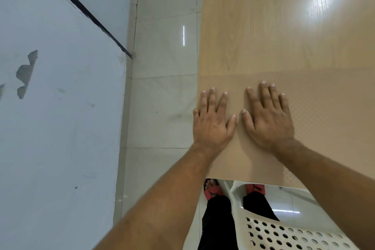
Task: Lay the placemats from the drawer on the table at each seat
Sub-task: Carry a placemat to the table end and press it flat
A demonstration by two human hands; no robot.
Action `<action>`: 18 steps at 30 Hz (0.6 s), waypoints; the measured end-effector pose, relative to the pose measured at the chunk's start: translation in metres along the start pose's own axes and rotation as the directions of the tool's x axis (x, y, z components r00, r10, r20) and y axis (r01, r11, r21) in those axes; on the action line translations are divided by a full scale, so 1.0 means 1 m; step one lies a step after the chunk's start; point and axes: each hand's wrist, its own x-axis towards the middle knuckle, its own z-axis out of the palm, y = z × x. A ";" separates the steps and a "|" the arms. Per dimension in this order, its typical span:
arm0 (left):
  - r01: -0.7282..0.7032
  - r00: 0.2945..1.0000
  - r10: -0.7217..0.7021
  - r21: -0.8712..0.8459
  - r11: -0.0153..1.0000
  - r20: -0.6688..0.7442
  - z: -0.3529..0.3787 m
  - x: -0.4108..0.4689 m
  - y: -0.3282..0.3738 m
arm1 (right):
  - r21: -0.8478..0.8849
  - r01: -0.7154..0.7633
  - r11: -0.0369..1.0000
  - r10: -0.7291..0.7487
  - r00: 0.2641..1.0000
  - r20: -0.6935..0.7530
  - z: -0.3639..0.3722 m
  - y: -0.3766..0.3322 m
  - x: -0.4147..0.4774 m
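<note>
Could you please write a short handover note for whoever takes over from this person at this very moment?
Left hand: open, fingers straight, pressing flat on the placemat.
Right hand: open, flat on the same placemat, close beside the left.
Placemat: lying on the table along its near edge, in front of the white chair.
Done: this seat has its placemat down.
Left: the other seats. The far part of the table shows bare wood. The drawer and any other placemats are out of view.
</note>
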 end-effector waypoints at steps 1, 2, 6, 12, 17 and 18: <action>0.003 1.000 -0.003 0.004 1.000 0.003 0.000 -0.003 0.000 | 0.000 0.006 1.000 -0.006 1.000 0.003 -0.001 0.000 0.000; 0.008 1.000 -0.008 0.007 1.000 0.008 -0.001 -0.003 0.000 | -0.002 0.011 1.000 -0.011 1.000 0.006 -0.001 0.000 0.000; 0.004 1.000 -0.003 -0.006 1.000 0.030 -0.004 0.003 0.000 | 0.010 -0.011 1.000 0.011 1.000 0.003 -0.002 -0.002 0.002; 0.036 0.999 -0.036 -0.006 0.999 0.004 -0.006 0.010 0.010 | 0.005 -0.021 1.000 0.020 1.000 0.004 -0.001 -0.004 0.001; 0.013 0.997 -0.010 -0.041 0.999 0.081 -0.006 0.020 0.028 | 0.012 -0.017 1.000 0.017 1.000 0.003 0.000 -0.003 0.003; 0.009 0.995 -0.005 -0.038 0.999 0.096 -0.006 0.022 0.030 | 0.016 -0.019 1.000 0.019 1.000 0.001 0.000 -0.003 0.002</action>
